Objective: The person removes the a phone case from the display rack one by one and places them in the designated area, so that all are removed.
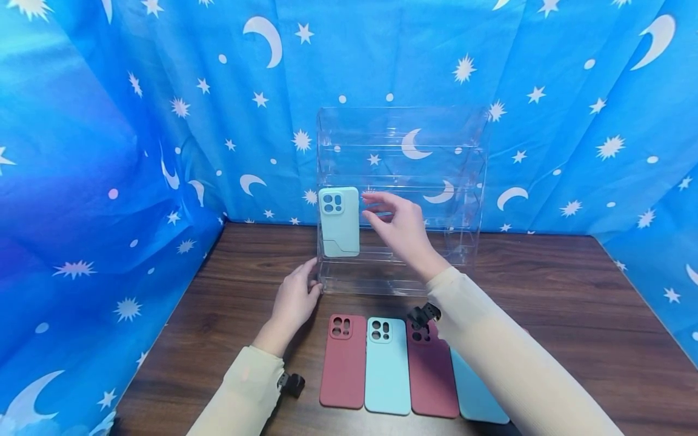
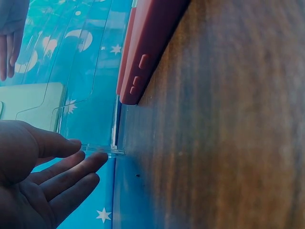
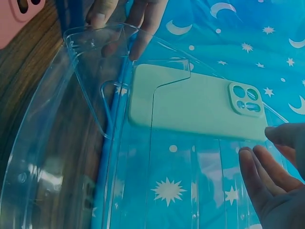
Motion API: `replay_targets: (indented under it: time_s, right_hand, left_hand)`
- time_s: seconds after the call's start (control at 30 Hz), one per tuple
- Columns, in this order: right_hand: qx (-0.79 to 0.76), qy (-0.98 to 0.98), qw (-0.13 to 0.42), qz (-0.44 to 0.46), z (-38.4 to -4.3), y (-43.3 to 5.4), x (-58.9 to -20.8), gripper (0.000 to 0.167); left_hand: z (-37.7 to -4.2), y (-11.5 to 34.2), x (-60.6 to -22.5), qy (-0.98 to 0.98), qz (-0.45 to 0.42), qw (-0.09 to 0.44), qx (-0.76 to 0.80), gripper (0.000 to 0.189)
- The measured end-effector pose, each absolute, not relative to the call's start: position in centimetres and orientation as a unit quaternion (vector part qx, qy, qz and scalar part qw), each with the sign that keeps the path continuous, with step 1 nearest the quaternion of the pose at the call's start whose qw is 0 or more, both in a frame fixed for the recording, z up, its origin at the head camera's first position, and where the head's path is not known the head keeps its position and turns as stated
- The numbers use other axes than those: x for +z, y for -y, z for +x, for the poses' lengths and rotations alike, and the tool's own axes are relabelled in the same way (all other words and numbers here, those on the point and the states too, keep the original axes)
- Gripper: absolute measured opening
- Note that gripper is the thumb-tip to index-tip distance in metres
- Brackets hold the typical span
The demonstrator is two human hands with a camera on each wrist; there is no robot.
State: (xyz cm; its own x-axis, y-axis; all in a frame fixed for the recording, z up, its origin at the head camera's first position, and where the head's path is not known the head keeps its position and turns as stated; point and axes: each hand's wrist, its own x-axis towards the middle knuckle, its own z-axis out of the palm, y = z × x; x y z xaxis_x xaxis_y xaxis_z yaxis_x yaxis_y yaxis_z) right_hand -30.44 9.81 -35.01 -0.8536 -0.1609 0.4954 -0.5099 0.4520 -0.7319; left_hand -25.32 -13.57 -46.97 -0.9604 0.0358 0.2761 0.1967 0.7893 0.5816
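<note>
A clear plastic tiered display stand point(image 1: 400, 284) stands at the back of the table. In its left end a mint green phone case point(image 1: 343, 227) leans upright, its lower part behind a clear lip. My right hand point(image 1: 400, 227) is just right of this case, fingers lightly bent and thumb apart, holding nothing. In the right wrist view its fingertips point(image 3: 271, 133) are close to the camera-hole end of the case point(image 3: 190, 102). My left hand point(image 1: 297, 293) rests at the stand's lower left corner, with fingers fairly straight along the side and the thumb near the front.
In front of the stand lies a row of phone cases: a dark red one point(image 1: 343, 369), a light blue one point(image 1: 388, 375), another dark red one point(image 1: 433, 387) and another light blue one point(image 1: 482, 393) partly under my right sleeve. Blue star-and-moon cloth point(image 1: 349, 54) hangs behind the wooden table point(image 1: 551, 284).
</note>
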Motion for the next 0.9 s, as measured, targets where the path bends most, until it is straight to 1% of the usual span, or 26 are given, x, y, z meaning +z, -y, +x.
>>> replay_targets:
  time_s: [0.23,0.4,0.5,0.9]
  right_hand:
    - [0.483,0.837,0.173,0.191,-31.3,-9.2,-34.5,0.036]
    - [0.477,0.84,0.167,0.197,-31.6,-9.0,-34.4,0.04]
    - [0.471,0.842,0.165,0.203,-31.7,-8.9,-34.6,0.039]
    - [0.471,0.835,0.208,0.194,-32.7,-8.1,-34.8,0.027]
  left_hand:
    - [-25.4,13.5,-46.9,0.936,-0.064,0.126,-0.321,0.059]
    - [-25.4,13.6,-47.1,0.935,-0.062,0.124,-0.326,0.059]
    - [-25.4,13.6,-47.1,0.936,-0.06,0.123,-0.325,0.06]
    - [-25.4,13.6,-47.0,0.938,-0.058,0.12,-0.321,0.059]
